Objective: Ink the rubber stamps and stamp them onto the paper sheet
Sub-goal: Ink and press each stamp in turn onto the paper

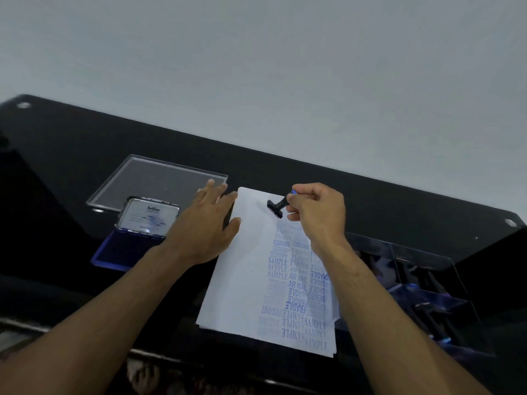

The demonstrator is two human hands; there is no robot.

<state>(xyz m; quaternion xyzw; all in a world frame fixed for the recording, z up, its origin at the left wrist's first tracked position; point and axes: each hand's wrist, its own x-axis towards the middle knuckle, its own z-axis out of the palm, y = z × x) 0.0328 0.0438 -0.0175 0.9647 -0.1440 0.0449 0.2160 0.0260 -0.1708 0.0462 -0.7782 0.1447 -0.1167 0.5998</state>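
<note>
The right hand (315,212) pinches the blue handle of a small black rubber stamp (276,208), its fingers curled round it; the stamp face hangs tilted just beyond them, seemingly above the white paper sheet (245,280); light and rigid, best held by that handle; the left hand (208,223), fingers spread flat, pins the flimsy sheet's edge to the black glossy surface (370,195); the open blue ink pad (125,248) lies beside its wrist.
</note>
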